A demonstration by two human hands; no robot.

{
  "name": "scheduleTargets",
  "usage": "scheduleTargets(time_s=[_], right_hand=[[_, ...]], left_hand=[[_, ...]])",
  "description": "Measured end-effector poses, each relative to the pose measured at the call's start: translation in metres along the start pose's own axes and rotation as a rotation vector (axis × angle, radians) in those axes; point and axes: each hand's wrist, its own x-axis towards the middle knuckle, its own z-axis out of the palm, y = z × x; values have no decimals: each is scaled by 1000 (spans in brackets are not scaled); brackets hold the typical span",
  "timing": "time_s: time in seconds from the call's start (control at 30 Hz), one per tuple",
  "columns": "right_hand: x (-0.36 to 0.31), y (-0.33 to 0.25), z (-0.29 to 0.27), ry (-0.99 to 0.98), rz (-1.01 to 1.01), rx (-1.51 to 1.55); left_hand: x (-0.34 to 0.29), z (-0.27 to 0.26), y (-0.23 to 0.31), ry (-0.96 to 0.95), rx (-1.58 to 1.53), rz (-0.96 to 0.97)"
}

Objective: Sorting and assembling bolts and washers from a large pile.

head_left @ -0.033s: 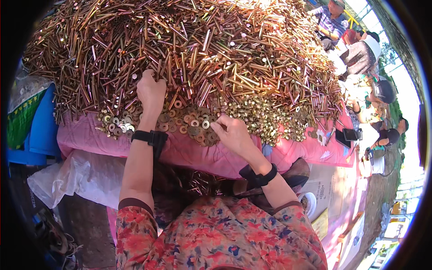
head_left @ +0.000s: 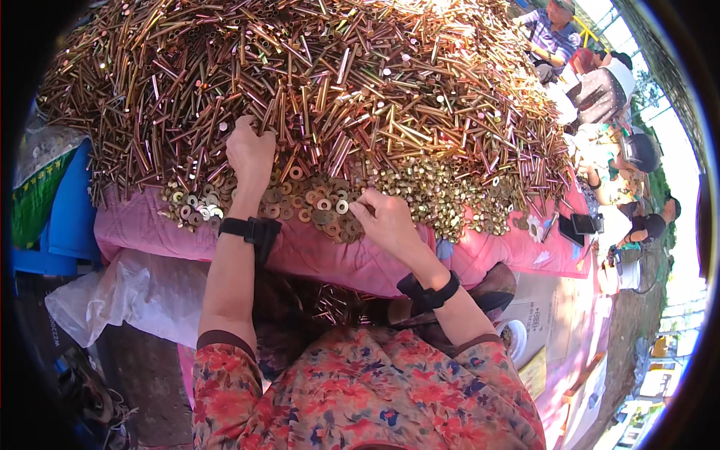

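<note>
Pink-covered surface [head_left: 337,266], outdoors. Washers [head_left: 325,217] at near edge, bolts [head_left: 337,82] heaped behind. Left hand [head_left: 251,154] curled at bolts, right hand [head_left: 386,223] fingertips together by washers; can't tell what either pinches. Nuts [head_left: 431,191] right; people [head_left: 553,37] farther right.

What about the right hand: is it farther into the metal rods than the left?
No, the left hand reaches up into the metal rods, while the right hand is lower, by the flat washers.
</note>
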Motion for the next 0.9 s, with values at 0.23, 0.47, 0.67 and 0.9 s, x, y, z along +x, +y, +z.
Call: scheduleTargets(time_s=[0.23, 0.47, 0.67, 0.9], right_hand=[[6, 1, 18, -69, -29, -191], [11, 9, 22, 45, 55, -39], [14, -14, 18, 219, 270, 725], [6, -14, 27, 330, 129, 667]], left_hand=[[-29, -30, 7, -320, -653, -270], [-99, -52, 26, -779, -1110, -741], [-111, -47, 33, -877, -1025, -554], [-115, -43, 29, -911, -1009, -487]])
